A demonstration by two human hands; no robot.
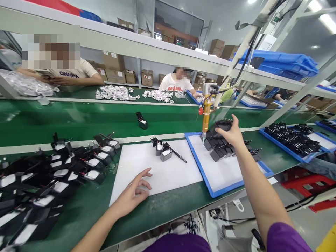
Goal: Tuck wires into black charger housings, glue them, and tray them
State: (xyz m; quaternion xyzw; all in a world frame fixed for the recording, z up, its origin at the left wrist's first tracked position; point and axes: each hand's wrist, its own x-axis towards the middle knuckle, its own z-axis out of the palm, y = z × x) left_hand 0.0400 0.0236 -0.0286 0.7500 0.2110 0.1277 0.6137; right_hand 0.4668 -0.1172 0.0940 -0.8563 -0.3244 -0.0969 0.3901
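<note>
My left hand (135,192) hovers over the near edge of a white sheet (181,176), fingers loosely spread and holding nothing. Beyond it, two opened black power adapters (166,155) with white labels stand on the sheet beside a black pen (180,156). My right hand (232,132) reaches over a blue-rimmed tray (210,185), thumb and fingers gripping a black power adapter (222,125) at the far side. More black adapters (222,151) stand in rows beneath it. An orange electric screwdriver (207,115) hangs just left of that hand.
Many opened black adapters (60,173) crowd the bench on the left. Another (142,120) lies on the green belt. A second tray (294,140) of black parts sits to the right. Across the belt, two people work near piles of white pieces (115,92). A shelf beam (157,47) runs overhead.
</note>
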